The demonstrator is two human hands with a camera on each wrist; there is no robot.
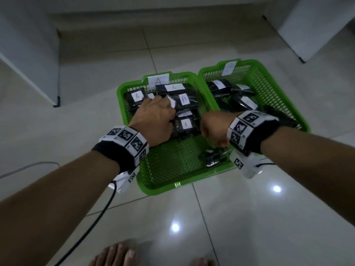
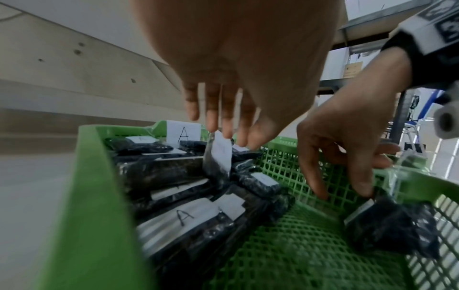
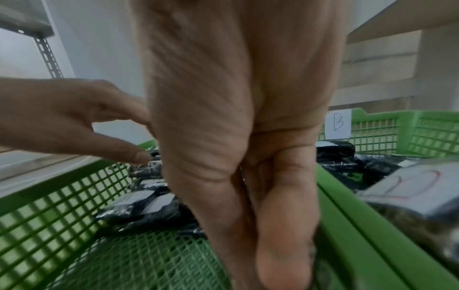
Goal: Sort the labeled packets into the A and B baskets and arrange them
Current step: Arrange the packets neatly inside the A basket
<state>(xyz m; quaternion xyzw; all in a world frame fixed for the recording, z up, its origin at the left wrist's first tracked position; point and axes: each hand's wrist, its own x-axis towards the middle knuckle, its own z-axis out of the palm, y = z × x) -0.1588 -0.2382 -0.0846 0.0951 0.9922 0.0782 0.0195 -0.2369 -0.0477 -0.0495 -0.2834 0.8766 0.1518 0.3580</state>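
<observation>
Two green mesh baskets stand side by side on the tiled floor: basket A [image 1: 123, 104] on the left with an "A" card [image 1: 158, 81], and basket B [image 1: 267, 85] on the right with a "B" card [image 3: 338, 123]. Several black packets with white labels lie at the far end of A, and several more in B. My left hand [image 1: 167, 102] pinches one labeled packet [image 2: 218, 157] and tilts it upright among the A packets. At A's near right corner, my right hand [image 1: 217, 144] points its fingers down and pinches a black packet [image 1: 213, 158] lying on the mesh bottom.
The near half of basket A shows bare mesh [image 1: 172, 160]. White cabinets stand at the left [image 1: 28, 54] and the far right [image 1: 317, 25]. A black cable [image 1: 92, 223] runs from my left wrist across the floor. My bare toes [image 1: 119, 254] are at the bottom edge.
</observation>
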